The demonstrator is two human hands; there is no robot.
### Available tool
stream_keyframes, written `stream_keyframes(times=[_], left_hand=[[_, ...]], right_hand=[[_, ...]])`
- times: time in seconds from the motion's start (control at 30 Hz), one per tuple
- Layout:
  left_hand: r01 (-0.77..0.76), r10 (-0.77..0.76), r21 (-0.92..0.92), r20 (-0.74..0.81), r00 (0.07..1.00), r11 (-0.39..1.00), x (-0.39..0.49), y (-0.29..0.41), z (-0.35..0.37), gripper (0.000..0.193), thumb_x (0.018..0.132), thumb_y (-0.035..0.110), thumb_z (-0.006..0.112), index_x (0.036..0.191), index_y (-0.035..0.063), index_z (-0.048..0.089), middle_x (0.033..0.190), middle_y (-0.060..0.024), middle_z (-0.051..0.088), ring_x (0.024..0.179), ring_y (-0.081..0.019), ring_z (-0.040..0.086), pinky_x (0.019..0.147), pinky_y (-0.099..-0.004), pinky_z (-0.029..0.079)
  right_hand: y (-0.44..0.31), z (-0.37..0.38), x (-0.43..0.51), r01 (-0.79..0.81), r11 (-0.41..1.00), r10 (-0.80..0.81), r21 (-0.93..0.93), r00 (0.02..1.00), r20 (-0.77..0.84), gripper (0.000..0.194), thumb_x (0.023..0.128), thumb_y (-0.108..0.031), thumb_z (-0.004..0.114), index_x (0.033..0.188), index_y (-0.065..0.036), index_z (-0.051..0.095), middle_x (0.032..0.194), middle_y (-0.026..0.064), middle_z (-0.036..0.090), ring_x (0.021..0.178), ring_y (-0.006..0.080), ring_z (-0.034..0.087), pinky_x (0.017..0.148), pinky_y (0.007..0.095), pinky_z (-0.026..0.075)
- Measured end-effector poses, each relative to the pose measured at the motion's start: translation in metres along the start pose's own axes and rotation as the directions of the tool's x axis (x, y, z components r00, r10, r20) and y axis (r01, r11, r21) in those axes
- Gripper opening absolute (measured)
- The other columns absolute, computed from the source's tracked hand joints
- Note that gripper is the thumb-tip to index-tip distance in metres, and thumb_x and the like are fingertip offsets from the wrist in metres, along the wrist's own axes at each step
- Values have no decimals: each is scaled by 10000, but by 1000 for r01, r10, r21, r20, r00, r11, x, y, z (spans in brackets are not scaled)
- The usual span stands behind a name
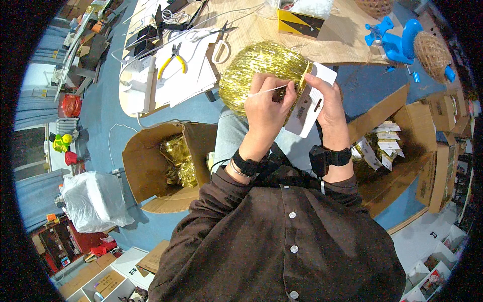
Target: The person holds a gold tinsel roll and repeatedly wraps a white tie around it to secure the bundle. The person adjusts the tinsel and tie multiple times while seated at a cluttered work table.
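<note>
A bundle of shiny gold tinsel (264, 56) hangs in front of me, its gathered end against a white header card (322, 75) with a hang slot. My right hand (332, 100) grips the card, thumb on its near face. My left hand (266, 102) is in front of the tinsel, thumb and fingertips pinched together at a thin white strip (266, 91). The strip runs across the fingers; whether its far end joins the bundle I cannot tell. Part of the tinsel is hidden behind the left hand.
Yellow-handled pliers (172, 62), white-handled scissors (220, 49) and a power strip (137, 83) lie on the wooden table (241, 22). One cardboard box (143, 166) holds gold tinsel; another box (419, 124) holds carded packs. A blue clamp-like tool (396, 43) is at the table's right end.
</note>
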State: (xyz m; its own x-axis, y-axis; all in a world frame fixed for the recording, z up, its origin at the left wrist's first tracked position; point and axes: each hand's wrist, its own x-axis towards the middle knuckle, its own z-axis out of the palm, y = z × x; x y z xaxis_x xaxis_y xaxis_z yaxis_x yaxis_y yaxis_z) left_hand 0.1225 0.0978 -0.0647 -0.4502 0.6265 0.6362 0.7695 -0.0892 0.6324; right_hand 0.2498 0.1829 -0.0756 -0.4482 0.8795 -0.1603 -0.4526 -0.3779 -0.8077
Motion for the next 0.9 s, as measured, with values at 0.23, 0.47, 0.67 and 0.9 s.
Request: stream_keyframes(times=[0.23,0.47,0.67,0.9], left_hand=[[-14,10,-69,-58,998,998,0,10,-7,156,794,121,789,857,41,670,845,-127,617,812,-314,604,712,-402,505],[-4,4,-2,-19,1000,1000,1,9,0,132,785,116,801,837,89,682,855,-80,605,716,-267,643,604,-375,530],[-80,83,54,-55,995,995,0,6,4,167,756,101,813,842,99,670,856,-60,606,711,-259,641,592,-370,522],[-176,176,8,-21,984,984,-3,2,2,185,753,66,805,884,97,679,860,-58,604,725,-248,637,598,-355,516]], right_hand=[[0,-1,0,-11,1000,11,-18,1000,-23,374,833,-148,774,1170,-18,679,1136,47,699,1045,153,643,927,304,485],[-3,3,-2,-3,1000,3,-11,1000,6,347,837,-109,765,1161,-20,682,1103,50,712,999,159,670,896,305,512],[-3,3,-1,21,999,-21,-32,1000,4,329,832,-93,768,1143,-18,688,1086,55,717,979,156,676,876,299,520],[-2,2,-1,22,996,-22,-82,1000,-3,350,853,-98,738,1184,-16,657,1141,55,691,1030,154,654,911,303,508]])
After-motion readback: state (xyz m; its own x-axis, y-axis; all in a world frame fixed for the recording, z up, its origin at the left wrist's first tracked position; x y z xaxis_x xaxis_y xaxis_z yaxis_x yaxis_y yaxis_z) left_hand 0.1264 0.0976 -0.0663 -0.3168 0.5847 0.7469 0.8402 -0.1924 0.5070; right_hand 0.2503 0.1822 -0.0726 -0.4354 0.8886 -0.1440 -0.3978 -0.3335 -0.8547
